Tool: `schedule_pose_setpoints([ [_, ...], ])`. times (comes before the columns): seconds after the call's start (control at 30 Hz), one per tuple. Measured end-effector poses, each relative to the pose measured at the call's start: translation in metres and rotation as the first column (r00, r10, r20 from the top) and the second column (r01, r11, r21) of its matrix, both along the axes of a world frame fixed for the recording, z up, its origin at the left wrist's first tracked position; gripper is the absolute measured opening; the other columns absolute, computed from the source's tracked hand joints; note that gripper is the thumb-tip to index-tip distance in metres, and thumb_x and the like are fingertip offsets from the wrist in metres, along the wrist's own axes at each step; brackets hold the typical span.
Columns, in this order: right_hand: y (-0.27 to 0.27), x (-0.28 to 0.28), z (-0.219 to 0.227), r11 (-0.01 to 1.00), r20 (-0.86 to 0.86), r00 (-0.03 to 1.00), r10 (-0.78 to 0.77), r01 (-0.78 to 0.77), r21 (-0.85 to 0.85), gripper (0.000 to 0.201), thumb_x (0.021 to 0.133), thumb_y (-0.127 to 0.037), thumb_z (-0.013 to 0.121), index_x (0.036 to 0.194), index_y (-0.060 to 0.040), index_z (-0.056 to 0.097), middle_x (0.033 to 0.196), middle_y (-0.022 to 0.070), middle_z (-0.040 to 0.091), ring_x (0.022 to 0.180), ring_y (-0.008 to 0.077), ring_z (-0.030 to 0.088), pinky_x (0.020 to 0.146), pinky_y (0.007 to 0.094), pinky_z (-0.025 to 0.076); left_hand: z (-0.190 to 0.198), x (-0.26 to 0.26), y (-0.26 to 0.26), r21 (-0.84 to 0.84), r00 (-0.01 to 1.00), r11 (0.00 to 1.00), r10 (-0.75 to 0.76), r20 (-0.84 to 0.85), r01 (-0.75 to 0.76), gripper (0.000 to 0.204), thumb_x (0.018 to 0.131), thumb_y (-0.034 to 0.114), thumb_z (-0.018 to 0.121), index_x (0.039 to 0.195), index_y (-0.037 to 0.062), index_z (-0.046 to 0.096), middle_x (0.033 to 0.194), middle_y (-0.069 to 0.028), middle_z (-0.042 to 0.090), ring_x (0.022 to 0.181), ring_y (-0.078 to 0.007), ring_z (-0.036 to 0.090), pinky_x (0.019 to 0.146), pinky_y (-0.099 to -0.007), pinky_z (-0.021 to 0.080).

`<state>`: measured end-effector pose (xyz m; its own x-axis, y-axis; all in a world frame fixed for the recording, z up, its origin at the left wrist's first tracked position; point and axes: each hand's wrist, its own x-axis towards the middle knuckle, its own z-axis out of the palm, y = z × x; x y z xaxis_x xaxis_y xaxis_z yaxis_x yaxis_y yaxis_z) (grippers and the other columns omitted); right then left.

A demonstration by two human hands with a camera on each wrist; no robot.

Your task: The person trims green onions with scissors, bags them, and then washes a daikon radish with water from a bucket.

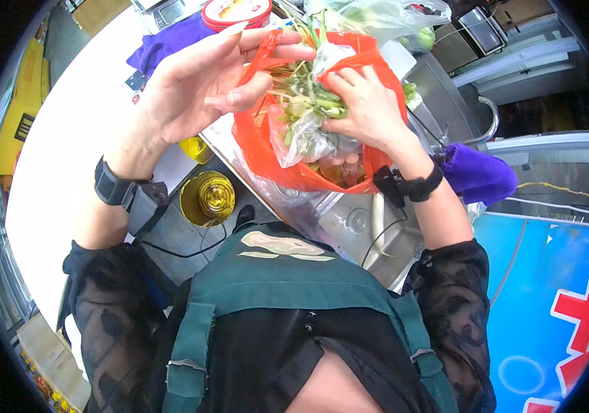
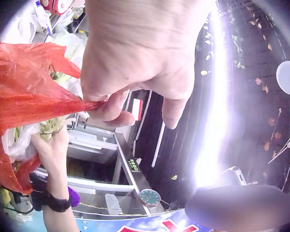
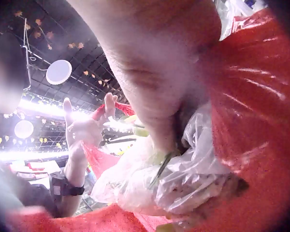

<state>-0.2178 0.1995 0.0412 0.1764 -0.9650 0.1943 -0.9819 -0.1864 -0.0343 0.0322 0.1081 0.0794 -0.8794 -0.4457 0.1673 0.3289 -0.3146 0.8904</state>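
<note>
A red plastic bag (image 1: 253, 148) stands opened wide over the edge of the counter. Green leafy stems (image 1: 325, 104) and a clear plastic bag (image 1: 301, 141) fill its mouth. My left hand (image 1: 201, 86) is raised at the bag's left side, holding a stretched strip of its edge between the fingers; in the left wrist view the red strip (image 2: 63, 108) runs taut to them. Reaching inside from the right, my right hand (image 1: 366, 107) grips the stems where the clear plastic wraps them. In the right wrist view its fingertips are hidden in the crumpled clear bag (image 3: 193, 179).
A sink (image 1: 356, 230) lies below the bag, with a faucet (image 1: 488, 120) farther right. A yellow bin (image 1: 207, 198) stands on the floor. Beyond the bag are a round red tub (image 1: 236, 12), a purple cloth (image 1: 170, 45) and another clear bag (image 1: 384, 17) with greens.
</note>
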Motion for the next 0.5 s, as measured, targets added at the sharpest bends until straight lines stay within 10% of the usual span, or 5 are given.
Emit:
schedule_pose_setpoints([
  [0.2, -0.010, 0.052, -0.023, 0.891, -0.023, 0.895, 0.446, -0.441, 0.110, 0.046, 0.064, -0.031, 0.073, 0.105, -0.0130, 0.064, 0.106, 0.0077, 0.058, 0.105, 0.0321, 0.052, 0.078, 0.0432, 0.054, -0.014, -0.014, 0.000, 0.012, 0.998, 0.998, 0.055, -0.028, -0.055, 0.081, 0.088, 0.054, 0.050, 0.141, -0.0057, 0.032, 0.142, -0.0201, 0.041, 0.057, -0.0035, 0.034, 0.051, -0.0150, 0.031],
  [0.4, -0.019, 0.084, -0.089, 0.886, 0.483, 0.805, 0.344, -0.449, 0.116, 0.041, 0.073, -0.021, 0.065, 0.113, -0.0131, 0.062, 0.111, 0.0110, 0.060, 0.115, 0.0319, 0.051, 0.089, 0.0431, 0.050, 0.006, -0.013, 0.037, 0.036, 0.999, 0.998, -0.052, 0.014, 0.052, 0.093, 0.066, 0.035, 0.074, 0.141, -0.0023, 0.033, 0.127, -0.0130, 0.050, 0.056, -0.0010, 0.038, 0.051, -0.0141, 0.030],
  [0.43, -0.015, 0.085, -0.087, 0.883, 0.532, 0.789, 0.308, -0.445, 0.148, 0.042, 0.073, -0.020, 0.065, 0.114, -0.0129, 0.062, 0.112, 0.0111, 0.060, 0.115, 0.0316, 0.051, 0.089, 0.0429, 0.050, 0.006, -0.017, 0.047, 0.049, 0.993, 0.998, -0.020, -0.118, 0.026, 0.073, 0.075, 0.029, 0.071, 0.127, -0.0123, 0.042, 0.104, -0.0131, 0.057, 0.097, -0.0175, 0.057, 0.085, -0.0268, 0.047],
  [0.5, -0.008, 0.089, -0.079, 0.887, 0.609, 0.757, 0.237, -0.424, 0.182, 0.042, 0.073, -0.019, 0.065, 0.115, -0.0126, 0.062, 0.113, 0.0114, 0.060, 0.117, 0.0310, 0.050, 0.091, 0.0425, 0.049, 0.011, -0.019, 0.052, -0.002, 0.988, 0.988, -0.152, 0.004, 0.152, 0.076, 0.075, 0.026, 0.074, 0.130, -0.0114, 0.038, 0.108, -0.0112, 0.056, 0.095, -0.0136, 0.057, 0.081, -0.0244, 0.046],
])
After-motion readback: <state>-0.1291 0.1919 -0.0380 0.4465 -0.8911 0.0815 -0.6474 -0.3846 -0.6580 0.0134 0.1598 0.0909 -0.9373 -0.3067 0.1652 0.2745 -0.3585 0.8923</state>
